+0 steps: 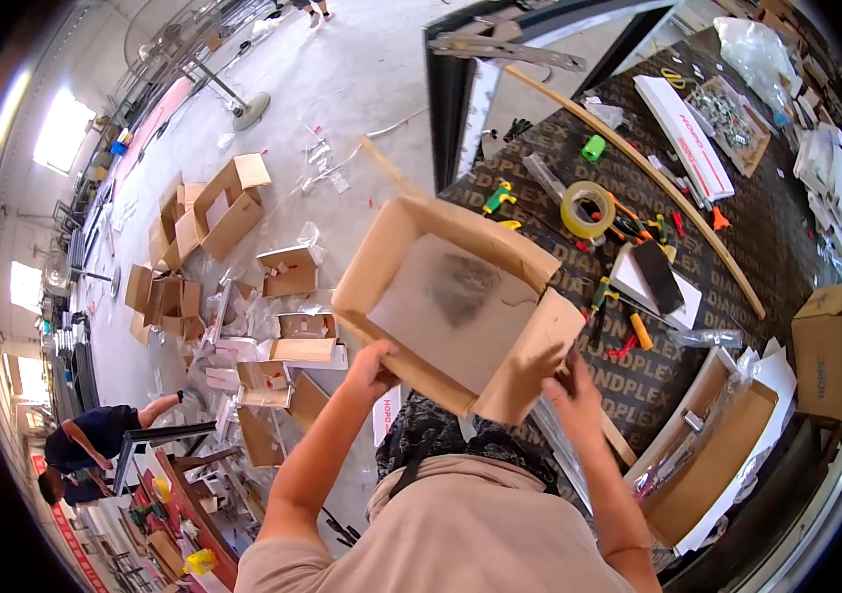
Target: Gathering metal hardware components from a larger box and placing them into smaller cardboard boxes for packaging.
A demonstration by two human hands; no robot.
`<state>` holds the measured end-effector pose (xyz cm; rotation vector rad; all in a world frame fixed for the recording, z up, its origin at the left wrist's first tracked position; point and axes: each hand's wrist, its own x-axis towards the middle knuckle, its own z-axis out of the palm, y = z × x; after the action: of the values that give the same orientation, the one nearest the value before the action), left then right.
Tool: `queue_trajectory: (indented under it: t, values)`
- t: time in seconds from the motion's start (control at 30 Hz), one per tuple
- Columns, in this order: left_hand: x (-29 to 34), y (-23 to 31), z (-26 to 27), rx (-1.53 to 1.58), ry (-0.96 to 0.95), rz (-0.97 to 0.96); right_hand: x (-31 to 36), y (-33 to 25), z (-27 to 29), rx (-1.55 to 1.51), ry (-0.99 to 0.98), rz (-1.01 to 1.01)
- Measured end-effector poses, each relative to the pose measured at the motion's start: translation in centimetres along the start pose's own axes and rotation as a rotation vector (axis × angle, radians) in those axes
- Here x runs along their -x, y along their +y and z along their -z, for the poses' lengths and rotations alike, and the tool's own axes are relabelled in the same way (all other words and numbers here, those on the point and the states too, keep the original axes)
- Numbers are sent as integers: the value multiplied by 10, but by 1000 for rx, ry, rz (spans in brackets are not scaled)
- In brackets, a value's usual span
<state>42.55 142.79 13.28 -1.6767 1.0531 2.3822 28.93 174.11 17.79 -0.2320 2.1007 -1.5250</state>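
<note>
Between my hands is an open cardboard box [530, 361], held up in front of my waist beside the table. Its inside faces me, and a dark smudge shows on its greyish bottom. My left hand [371, 370] grips the near left side, fingers wrapped partly out of sight behind the wall. At the right corner, next to a folded-out flap, my right hand [575, 391] holds the box; some of its fingers are hidden.
On the dark printed tabletop [530, 257] lie a tape roll [587, 210], a black phone [657, 278], screwdrivers, a long curved strip [638, 158] and a tray of small hardware [727, 114]. A black frame [450, 119] stands behind. Discarded boxes [233, 203] litter the floor at left; another person [94, 435] bends there.
</note>
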Motion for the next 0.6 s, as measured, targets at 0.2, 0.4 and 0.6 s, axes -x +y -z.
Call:
queue_trajectory:
  t: [0.2, 0.4, 0.6]
  values:
    - [47, 34, 72, 201, 21, 34, -7, -66, -107, -67, -293, -18]
    - [40, 97, 184, 359, 212, -192, -67, -79, -226, 118, -472, 72]
    - [3, 159, 283, 410, 427, -257, -142, -117, -388, -14, -580, -18]
